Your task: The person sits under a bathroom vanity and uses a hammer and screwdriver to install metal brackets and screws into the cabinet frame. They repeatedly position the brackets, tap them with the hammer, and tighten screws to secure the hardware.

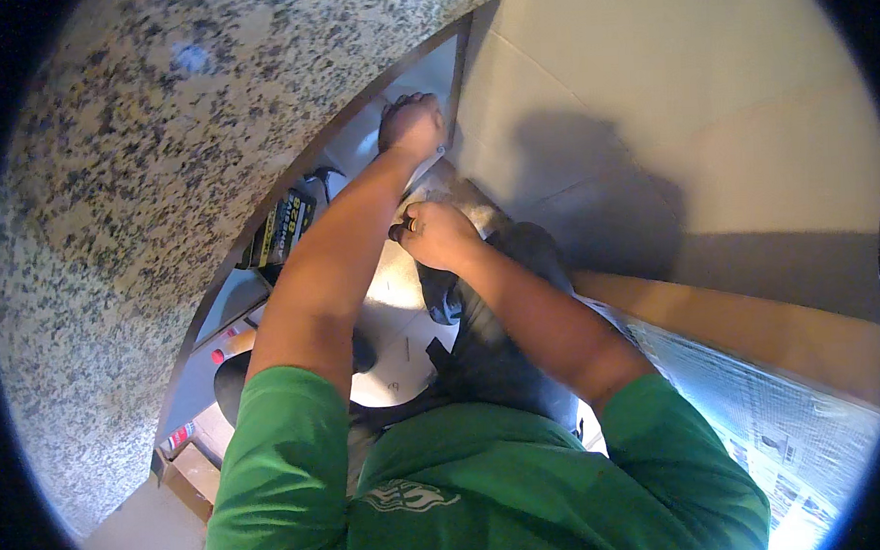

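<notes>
A: What does the head camera show?

B: A person in a green shirt [448, 507] works low between a speckled stone counter [146, 188] and a beige tiled wall [744, 90], both arms stretched forward.

A: Where is the left hand?

B: The left hand [414, 128] is the farther of the two, reaching below the counter's edge, close to a pale panel [440, 69]. Its fingers are curled and blurred; whether they grip anything, I cannot tell.

A: And the right?

B: The right hand [443, 237] is bent around a small dark piece [398, 232] with a yellow band, whose exact kind is unclear. The piece sticks out at the fingers, near the left forearm [366, 224]. The two hands are apart but near each other.

A: What lies around them?

B: Beneath the counter, left of that forearm, a black package [288, 227] bears yellow lettering. Closer to the body are a tube [233, 346] with a red end and a red-and-white container [180, 436], with a cardboard box [195, 470] beside them. At right, a plastic-wrapped panel [755, 419] leans beside a tan board [732, 313].
</notes>
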Tool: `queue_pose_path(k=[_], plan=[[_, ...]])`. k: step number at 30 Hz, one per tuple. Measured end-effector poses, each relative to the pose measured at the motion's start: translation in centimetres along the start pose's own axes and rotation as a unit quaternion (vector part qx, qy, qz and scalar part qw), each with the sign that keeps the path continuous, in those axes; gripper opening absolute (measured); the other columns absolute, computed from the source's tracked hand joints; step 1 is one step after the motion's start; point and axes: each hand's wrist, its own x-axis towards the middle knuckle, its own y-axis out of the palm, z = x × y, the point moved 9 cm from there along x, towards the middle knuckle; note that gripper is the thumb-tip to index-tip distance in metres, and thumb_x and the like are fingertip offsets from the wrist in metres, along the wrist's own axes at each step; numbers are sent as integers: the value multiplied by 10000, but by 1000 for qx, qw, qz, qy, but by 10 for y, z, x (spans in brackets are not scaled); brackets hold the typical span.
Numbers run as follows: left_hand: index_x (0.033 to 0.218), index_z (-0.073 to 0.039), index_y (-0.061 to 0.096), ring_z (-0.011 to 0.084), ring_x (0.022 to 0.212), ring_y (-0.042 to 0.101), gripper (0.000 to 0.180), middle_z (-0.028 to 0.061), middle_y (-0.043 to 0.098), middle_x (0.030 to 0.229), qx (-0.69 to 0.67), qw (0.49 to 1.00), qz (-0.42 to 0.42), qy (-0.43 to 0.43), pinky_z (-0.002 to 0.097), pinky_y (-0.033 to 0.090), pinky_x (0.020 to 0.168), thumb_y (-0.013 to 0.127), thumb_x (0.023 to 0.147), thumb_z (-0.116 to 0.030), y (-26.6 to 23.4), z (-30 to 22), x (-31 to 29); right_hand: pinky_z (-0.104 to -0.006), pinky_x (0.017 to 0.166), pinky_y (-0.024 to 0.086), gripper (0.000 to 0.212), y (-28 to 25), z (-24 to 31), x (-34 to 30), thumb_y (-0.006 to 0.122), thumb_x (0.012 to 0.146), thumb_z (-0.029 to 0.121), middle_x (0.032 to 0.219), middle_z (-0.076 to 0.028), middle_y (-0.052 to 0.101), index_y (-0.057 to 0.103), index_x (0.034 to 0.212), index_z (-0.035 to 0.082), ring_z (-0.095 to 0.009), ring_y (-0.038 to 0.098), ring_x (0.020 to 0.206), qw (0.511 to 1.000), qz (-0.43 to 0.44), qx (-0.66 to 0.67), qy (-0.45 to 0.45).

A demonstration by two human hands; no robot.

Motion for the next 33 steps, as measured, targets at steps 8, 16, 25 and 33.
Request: queue_pose_path(k=[8, 16, 25, 33], plan=[[1152, -55, 688, 380, 1114, 654, 372, 200, 653, 1251, 59, 956, 282, -58, 477, 507, 965, 551, 910, -302, 27, 31, -45, -454, 859, 532, 360, 17, -5, 3, 674, 817, 313, 1005, -217, 707, 703, 1023, 19, -383, 678, 962, 999, 32, -19, -10], [1358, 1, 517, 391, 1169, 620, 595, 233, 613, 1308, -194, 979, 17, -58, 450, 497, 993, 640, 833, -252, -14, 6, -9, -478, 926, 532, 346, 25, -4, 7, 636, 844, 276, 1126, -227, 695, 720, 1057, 17, -389, 674, 1055, 996, 77, -48, 3], [1306, 101, 485, 352, 1077, 654, 600, 270, 629, 1237, -536, 836, -19, -112, 402, 511, 925, 688, 809, -169, -2, -44, -8, -455, 947, 526, 406, 21, 10, 1, 534, 914, 319, 1240, -182, 668, 679, 1213, 86, -365, 651, 1128, 987, 121, -106, -15], [1382, 9, 529, 293, 1053, 670, 582, 191, 689, 1158, -404, 891, -197, -59, 369, 499, 941, 690, 862, -200, -55, -40, -43, -453, 952, 523, 366, 50, -20, 33, 587, 869, 271, 1221, -180, 675, 694, 1174, 98, -364, 653, 1118, 989, 80, -114, -51]])
